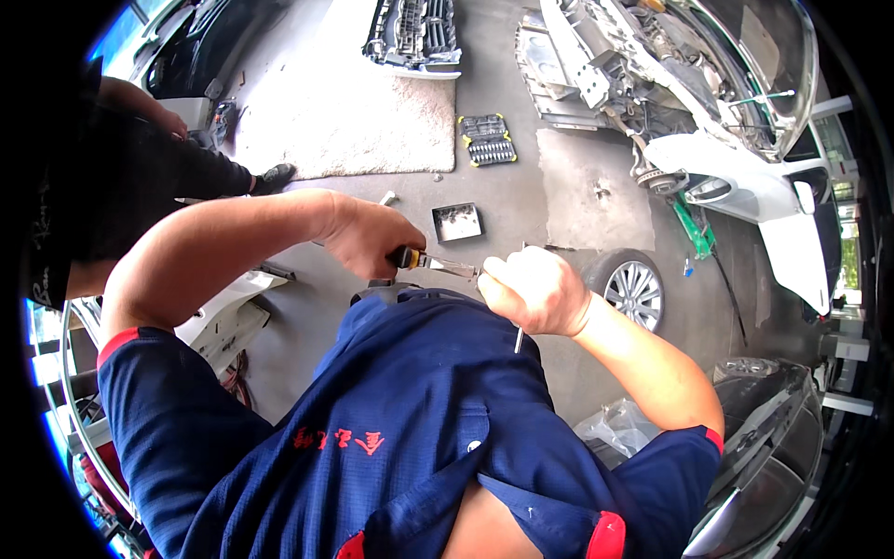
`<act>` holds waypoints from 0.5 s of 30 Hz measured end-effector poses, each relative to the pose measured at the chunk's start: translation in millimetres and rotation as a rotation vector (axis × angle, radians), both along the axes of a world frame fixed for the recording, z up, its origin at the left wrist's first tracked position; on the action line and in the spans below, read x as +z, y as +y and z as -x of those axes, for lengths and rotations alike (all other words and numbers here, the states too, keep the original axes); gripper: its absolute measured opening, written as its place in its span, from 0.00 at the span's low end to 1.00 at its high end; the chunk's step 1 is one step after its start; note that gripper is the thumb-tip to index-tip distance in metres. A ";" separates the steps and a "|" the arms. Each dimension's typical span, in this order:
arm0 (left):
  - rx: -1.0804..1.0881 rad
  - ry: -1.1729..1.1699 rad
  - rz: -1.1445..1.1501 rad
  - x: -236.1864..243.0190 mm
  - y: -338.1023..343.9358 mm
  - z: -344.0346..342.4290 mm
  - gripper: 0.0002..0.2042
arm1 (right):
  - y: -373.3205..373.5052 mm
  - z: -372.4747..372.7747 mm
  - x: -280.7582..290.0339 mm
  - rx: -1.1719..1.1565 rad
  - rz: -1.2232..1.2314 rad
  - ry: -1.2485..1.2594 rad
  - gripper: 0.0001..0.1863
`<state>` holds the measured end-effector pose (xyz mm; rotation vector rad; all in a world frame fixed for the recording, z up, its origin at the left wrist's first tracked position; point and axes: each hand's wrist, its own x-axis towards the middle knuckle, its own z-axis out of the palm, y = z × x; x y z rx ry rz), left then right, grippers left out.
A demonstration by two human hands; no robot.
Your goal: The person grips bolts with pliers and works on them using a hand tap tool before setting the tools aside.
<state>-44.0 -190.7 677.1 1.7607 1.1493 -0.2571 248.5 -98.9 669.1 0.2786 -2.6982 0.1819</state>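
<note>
In front of my waist, my left hand (372, 239) is closed around a tool with a black-and-yellow handle (411, 258). Its metal front part (452, 267) points right and reaches the fingers of my right hand (537, 291). I cannot make out whether it is a screwdriver or a knife. My right hand is closed too, pinching a thin metal rod (519, 339) whose lower end sticks out below the fist. The spot where tool and rod meet is partly hidden by my fingers.
A shallow metal tray (456, 222) with small parts and an open socket set (487, 140) lie on the floor ahead. To the right are a wheel (636, 289), a green jack (694, 226) and a stripped white car (736, 158). Another person (140, 158) stands at left.
</note>
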 end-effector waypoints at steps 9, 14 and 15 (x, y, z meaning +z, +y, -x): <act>0.185 0.214 -1.045 12.9 -11.5 -1.5 0.19 | -8.4 -9.8 14.8 -0.414 1.494 -0.066 0.07; 0.180 0.260 -1.281 19.3 -13.1 -9.2 0.17 | 7.9 -3.0 10.1 -0.299 1.936 -0.340 0.07; 0.175 0.276 -1.293 19.2 -11.9 -7.2 0.16 | 8.2 -2.6 8.0 -0.299 1.936 -0.338 0.07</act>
